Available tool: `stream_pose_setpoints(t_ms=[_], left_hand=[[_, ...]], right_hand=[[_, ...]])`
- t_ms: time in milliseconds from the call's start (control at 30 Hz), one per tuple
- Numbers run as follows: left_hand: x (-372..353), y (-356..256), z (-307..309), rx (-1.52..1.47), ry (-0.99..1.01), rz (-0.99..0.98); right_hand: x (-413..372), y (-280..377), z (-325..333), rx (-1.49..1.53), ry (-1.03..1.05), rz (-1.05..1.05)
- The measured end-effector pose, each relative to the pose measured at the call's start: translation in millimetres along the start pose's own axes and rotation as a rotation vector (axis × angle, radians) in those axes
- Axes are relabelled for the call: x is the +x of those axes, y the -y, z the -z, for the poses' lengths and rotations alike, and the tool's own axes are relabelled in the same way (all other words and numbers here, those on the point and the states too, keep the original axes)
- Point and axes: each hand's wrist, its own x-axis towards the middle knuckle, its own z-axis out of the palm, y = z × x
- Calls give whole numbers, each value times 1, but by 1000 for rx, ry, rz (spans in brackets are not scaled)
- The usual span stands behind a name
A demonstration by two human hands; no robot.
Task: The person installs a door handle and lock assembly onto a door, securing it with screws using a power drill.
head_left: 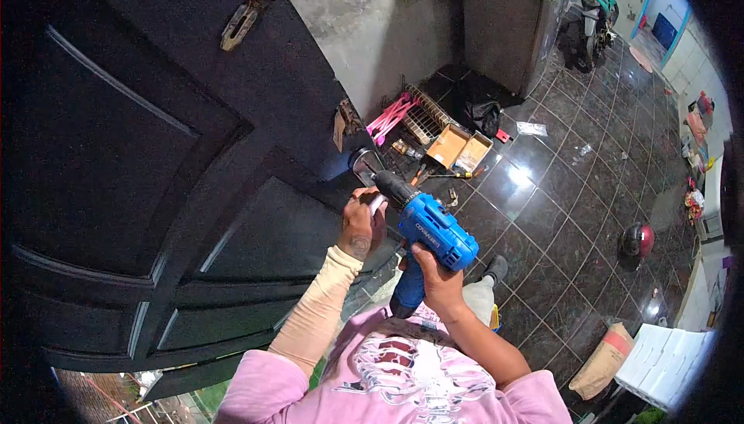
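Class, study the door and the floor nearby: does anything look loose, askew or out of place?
Yes. Two hinge leaves on the dark door stick out, joined to no frame. Open boxes and tools lie scattered on the tiles by the wall, a red helmet farther off.

The scene is dim and the dark door (pixel 139 160) loses its detail in shadow. The glossy floor tiles (pixel 558 215) carry white glare, strongest beside the orange boxes (pixel 459 149). The fisheye lens bends straight lines, black corners frame the view, and things near the edges are soft.
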Motion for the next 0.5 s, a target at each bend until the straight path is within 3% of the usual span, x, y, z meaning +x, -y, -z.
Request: stream_pose_setpoints(t_ms=[167,267,500], left_hand=[[13,-17,10,93,17,-136],[12,-21,7,100,7,-24],[14,-19,4,206,50,9]], right_hand=[[1,4,0,-58,8,1],[3,4,0,-39,10,2],[4,-1,6,-15,-6,-42]])
